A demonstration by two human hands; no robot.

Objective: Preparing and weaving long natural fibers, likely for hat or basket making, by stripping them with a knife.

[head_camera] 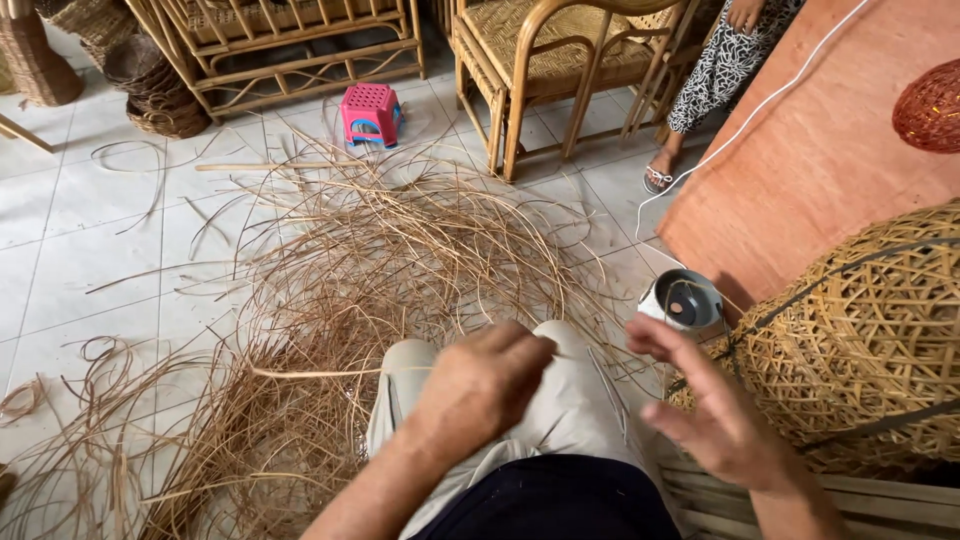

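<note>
No package, label or sign can be made out; the nearest thing to packaging is a small round white roll with a dark centre, lying on the pale tiled floor just beside the edge of an orange-brown board, with a thin white cord running up across that board. The left hand rests on the person's knee, over light grey trousers, its fingers curled loosely inward; whether it pinches a strand cannot be told because of blur. The right hand is open with fingers spread, hovering just beside a large rounded woven basket of light golden cane, whose open lattice is crossed by darker bands; it holds nothing, and whether it touches the basket cannot be told. The basket sits at the person's right, on a slatted bamboo surface. In front of the knees a big tangled heap of thin tan rattan strips spreads over the floor, with loose curls trailing off to the left. Beyond it stand a small pink plastic stool, a rattan chair and a rattan bench frame, with dark woven baskets at the far left. A dark red woven ball rests on the board. Another person's leg in patterned black-and-white trousers and a sandalled foot shows beside the chair.
</note>
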